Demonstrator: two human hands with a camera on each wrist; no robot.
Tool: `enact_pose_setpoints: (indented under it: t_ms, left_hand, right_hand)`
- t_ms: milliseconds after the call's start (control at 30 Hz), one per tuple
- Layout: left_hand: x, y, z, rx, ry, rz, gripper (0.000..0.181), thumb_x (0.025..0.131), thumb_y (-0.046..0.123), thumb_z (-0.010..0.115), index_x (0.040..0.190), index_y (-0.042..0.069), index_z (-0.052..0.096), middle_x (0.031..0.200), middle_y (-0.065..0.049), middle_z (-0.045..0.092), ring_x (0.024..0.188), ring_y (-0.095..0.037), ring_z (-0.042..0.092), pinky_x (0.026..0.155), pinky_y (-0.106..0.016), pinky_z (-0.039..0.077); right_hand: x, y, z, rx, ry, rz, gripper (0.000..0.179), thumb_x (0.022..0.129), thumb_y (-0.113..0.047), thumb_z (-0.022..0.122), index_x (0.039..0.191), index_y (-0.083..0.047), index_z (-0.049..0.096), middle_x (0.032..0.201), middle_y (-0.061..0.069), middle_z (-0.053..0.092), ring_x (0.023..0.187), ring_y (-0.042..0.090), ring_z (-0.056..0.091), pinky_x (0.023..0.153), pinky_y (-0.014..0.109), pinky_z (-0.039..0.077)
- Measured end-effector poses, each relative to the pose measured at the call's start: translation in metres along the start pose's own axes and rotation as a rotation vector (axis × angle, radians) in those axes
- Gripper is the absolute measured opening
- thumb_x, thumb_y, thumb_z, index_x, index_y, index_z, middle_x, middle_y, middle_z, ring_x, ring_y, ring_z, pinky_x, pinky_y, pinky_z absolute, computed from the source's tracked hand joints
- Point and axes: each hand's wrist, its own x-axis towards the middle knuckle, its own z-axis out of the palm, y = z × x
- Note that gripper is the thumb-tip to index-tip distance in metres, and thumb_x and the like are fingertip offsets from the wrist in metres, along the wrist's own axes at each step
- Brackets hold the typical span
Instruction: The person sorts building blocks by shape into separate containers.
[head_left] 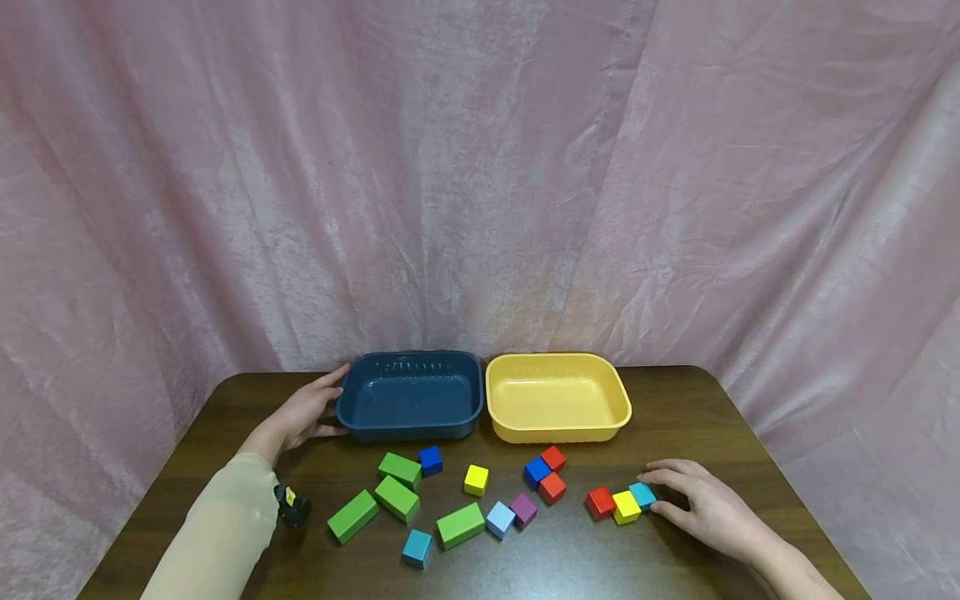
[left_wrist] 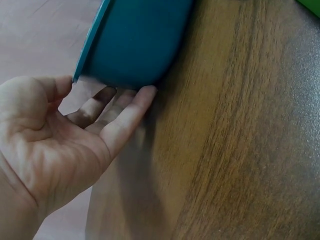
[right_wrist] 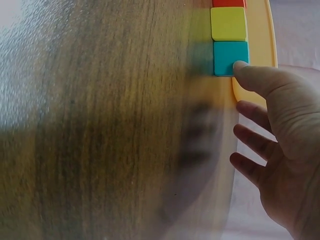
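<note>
At the left end of the dark blue tray (head_left: 409,432), my left hand (head_left: 303,413) has its fingers spread against the wall and rim. The left wrist view shows those fingers (left_wrist: 131,112) fairly straight along the tray's side (left_wrist: 142,40). My right hand (head_left: 708,508) pinches a light-blue cube (head_left: 642,496), thumb on the near side and a finger on the far side. In the right wrist view the thumb (right_wrist: 252,77) touches that cube's corner; the index finger is mostly hidden. A yellow cube (head_left: 626,507) and a red cube (head_left: 600,503) line up beside it.
A yellow tray (head_left: 558,435) stands right of the blue one. Several green blocks (head_left: 353,517) and small cubes, among them a purple cube (head_left: 523,510), lie scattered on the wooden table (head_left: 570,567) before the trays. A pink curtain (head_left: 480,183) hangs behind.
</note>
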Motion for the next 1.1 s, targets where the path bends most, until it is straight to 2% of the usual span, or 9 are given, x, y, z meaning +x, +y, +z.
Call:
enact_pose_setpoints:
  t_ms: [333,433,500,600,833,1100]
  left_hand:
    - [0.0,0.0,-0.001,0.0,-0.004,0.011,0.059,0.113,0.018,0.033,0.166,0.029,0.01,0.168,-0.023,0.011,0.135,-0.045,0.047,0.093,-0.056,0.054]
    - [0.0,-0.001,-0.001,-0.003,0.001,0.013,0.059,0.113,0.018,0.033,0.166,0.029,0.011,0.168,-0.023,0.01,0.135,-0.045,0.048,0.093,-0.056,0.054]
    - [0.0,-0.002,0.0,-0.006,0.003,0.013,0.059,0.113,0.017,0.033,0.166,0.028,0.01,0.168,-0.023,0.01,0.135,-0.045,0.047,0.093,-0.056,0.054]
    - [0.001,-0.003,0.0,-0.01,0.007,0.011,0.059,0.112,0.017,0.033,0.166,0.029,0.01,0.168,-0.024,0.01,0.136,-0.046,0.045,0.094,-0.057,0.053]
    - [0.0,-0.004,0.003,-0.008,0.008,0.01,0.059,0.112,0.018,0.033,0.166,0.028,0.01,0.167,-0.026,0.01,0.139,-0.049,0.042,0.094,-0.058,0.053]
    - [0.0,-0.001,0.004,-0.001,0.028,0.013,0.06,0.112,0.017,0.032,0.166,0.028,0.01,0.167,-0.026,0.01,0.138,-0.049,0.042,0.093,-0.057,0.053]
  right_hand:
    - [0.002,0.0,-0.008,0.031,0.015,0.013,0.034,0.089,-0.027,0.082,0.121,-0.028,0.072,0.131,-0.002,0.065,0.119,0.023,0.061,0.091,0.045,0.054]
    - [0.005,-0.001,-0.013,0.046,0.045,0.016,0.035,0.088,-0.026,0.083,0.121,-0.029,0.072,0.133,-0.004,0.064,0.12,0.023,0.06,0.095,0.03,0.05]
    - [0.008,-0.002,-0.016,0.065,0.066,0.018,0.036,0.088,-0.025,0.083,0.121,-0.03,0.071,0.133,-0.006,0.063,0.122,0.023,0.058,0.099,0.019,0.042]
    - [0.016,-0.004,-0.021,0.107,0.089,0.021,0.035,0.088,-0.025,0.083,0.12,-0.032,0.07,0.134,-0.008,0.061,0.124,0.023,0.055,0.1,0.01,0.032]
    - [0.042,-0.016,-0.033,0.188,0.136,0.019,0.035,0.089,-0.022,0.083,0.118,-0.032,0.068,0.137,-0.006,0.059,0.129,0.022,0.05,0.102,0.012,0.03]
    - [0.086,-0.041,-0.038,0.267,0.17,-0.028,0.035,0.087,-0.019,0.084,0.117,-0.028,0.069,0.138,-0.001,0.059,0.132,0.023,0.047,0.106,0.024,0.034]
